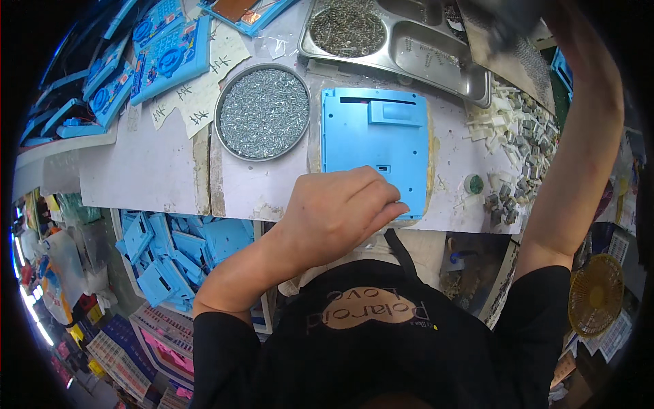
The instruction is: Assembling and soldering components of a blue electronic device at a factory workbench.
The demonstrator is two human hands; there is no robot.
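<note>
- A blue plastic panel (340, 140) lies flat on the table (146, 167), square before a worker in a black shirt, its slot and raised block toward the far edge.
- The left hand (344, 208) curls over the panel's near end, thumb and fingers drawn narrow by the lower right corner; whether that grip pinches the plastic or merely rests on it, one cannot tell.
- The right hand (526, 16), dark and blurred at the upper rim, reaches past a steel compartment tray (470, 78); its grip, and anything in it, cannot be made out.
- Left of the panel stands a round dish (217, 116) heaped with silver screws (264, 112); to the right spreads a loose pile of white and grey parts (521, 140).
- The likeliest mishap: the panel could skid or turn if the left hand bears on the near end alone, leaving the far end unpinned.
- A sleeve or forearm swung low on the right could sweep small parts off the table's near edge.
- The dish sits close beside the panel; a sideways knock might scatter screws beneath it, leaving it rocking or scratched.
</note>
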